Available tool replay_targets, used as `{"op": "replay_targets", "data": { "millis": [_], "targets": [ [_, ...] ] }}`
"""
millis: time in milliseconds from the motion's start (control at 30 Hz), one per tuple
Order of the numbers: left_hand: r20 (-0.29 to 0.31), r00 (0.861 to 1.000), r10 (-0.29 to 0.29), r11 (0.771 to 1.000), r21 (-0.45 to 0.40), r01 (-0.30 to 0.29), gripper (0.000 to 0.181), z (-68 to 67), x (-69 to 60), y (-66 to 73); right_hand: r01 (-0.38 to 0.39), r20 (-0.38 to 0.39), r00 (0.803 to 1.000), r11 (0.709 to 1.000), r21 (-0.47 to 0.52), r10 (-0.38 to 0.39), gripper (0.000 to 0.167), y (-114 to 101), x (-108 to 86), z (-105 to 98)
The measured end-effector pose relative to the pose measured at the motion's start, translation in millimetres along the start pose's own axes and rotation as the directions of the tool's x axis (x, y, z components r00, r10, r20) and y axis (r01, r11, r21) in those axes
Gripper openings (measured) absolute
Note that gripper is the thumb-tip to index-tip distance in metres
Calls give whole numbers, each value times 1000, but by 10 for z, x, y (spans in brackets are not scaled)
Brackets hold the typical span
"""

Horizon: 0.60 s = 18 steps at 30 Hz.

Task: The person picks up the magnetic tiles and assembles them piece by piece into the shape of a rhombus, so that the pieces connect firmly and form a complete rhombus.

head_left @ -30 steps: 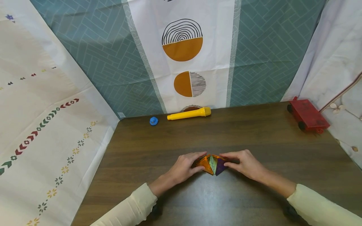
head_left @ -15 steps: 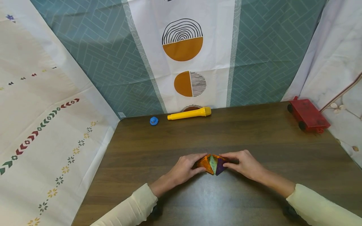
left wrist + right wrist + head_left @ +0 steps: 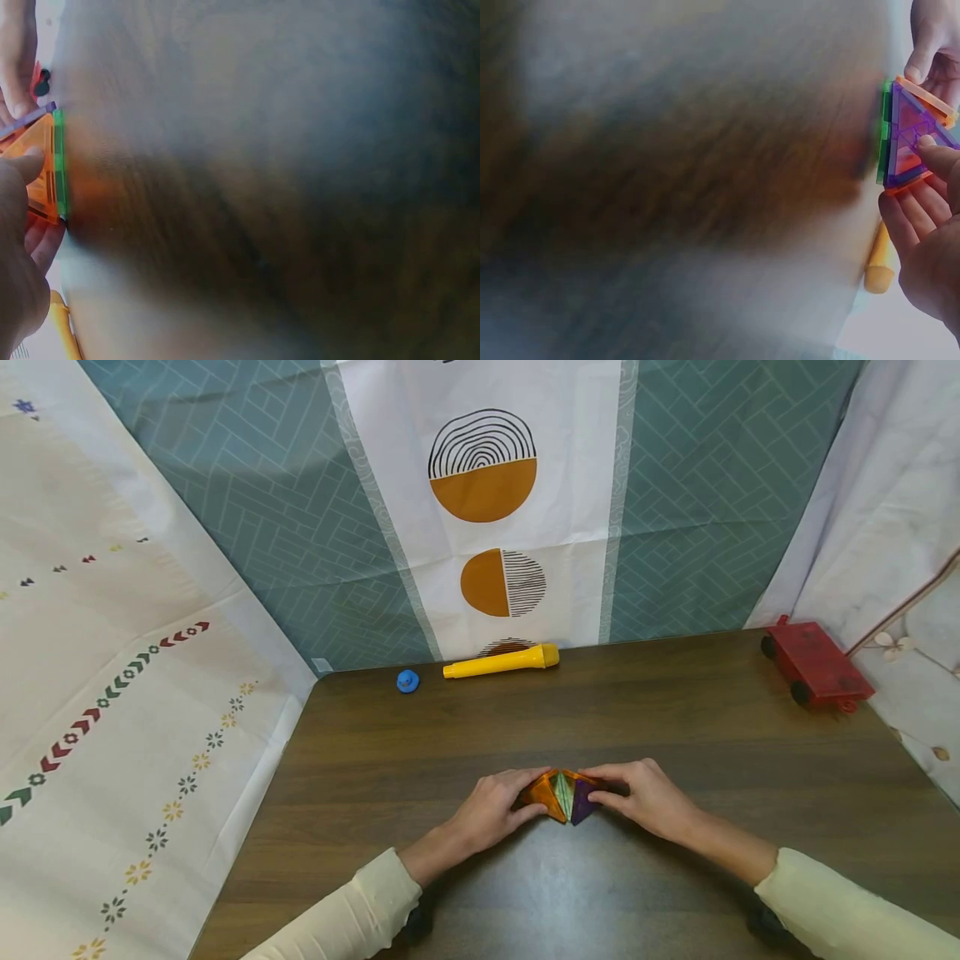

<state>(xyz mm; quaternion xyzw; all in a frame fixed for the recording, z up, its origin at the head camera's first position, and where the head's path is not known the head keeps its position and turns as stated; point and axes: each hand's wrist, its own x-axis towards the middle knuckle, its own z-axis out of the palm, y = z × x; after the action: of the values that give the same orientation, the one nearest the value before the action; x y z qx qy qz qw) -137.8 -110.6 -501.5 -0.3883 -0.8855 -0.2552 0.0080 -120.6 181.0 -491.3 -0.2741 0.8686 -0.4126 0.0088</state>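
Note:
Translucent magnetic tiles stand joined on the table in a small pointed shape, midway between the hands. An orange triangular tile (image 3: 546, 797) forms its left side and a purple triangular tile (image 3: 582, 802) its right. Green tile (image 3: 564, 792) shows between them, lying along the base in the left wrist view. My left hand (image 3: 491, 810) pinches the orange side, thumb in front and fingers behind. On the purple side, my right hand (image 3: 651, 797) does likewise; its thumb lies on the purple tile (image 3: 915, 131) in the right wrist view. The fingers partly hide more orange tile behind.
Along the table's back edge lie a small blue rubber duck (image 3: 407, 682) and a yellow toy microphone (image 3: 501, 662). A red toy wagon (image 3: 817, 664) with black wheels stands at the back right. Patterned cloths (image 3: 675, 502) hang behind and beside the wooden table (image 3: 390, 735).
My right hand has edged slightly to the left, its thumb a little further onto the purple tile. The left hand and the tiles look nearly still.

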Motion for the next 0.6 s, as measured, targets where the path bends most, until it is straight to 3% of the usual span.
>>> {"op": "replay_targets", "data": {
  "millis": [600],
  "targets": [
    [-3, 1000, 17, 1000, -7, -17, 55, -12, 4, 3, 50, -50, 997, 999, 1, -50, 33, -125, 97, 60]
  ]
}}
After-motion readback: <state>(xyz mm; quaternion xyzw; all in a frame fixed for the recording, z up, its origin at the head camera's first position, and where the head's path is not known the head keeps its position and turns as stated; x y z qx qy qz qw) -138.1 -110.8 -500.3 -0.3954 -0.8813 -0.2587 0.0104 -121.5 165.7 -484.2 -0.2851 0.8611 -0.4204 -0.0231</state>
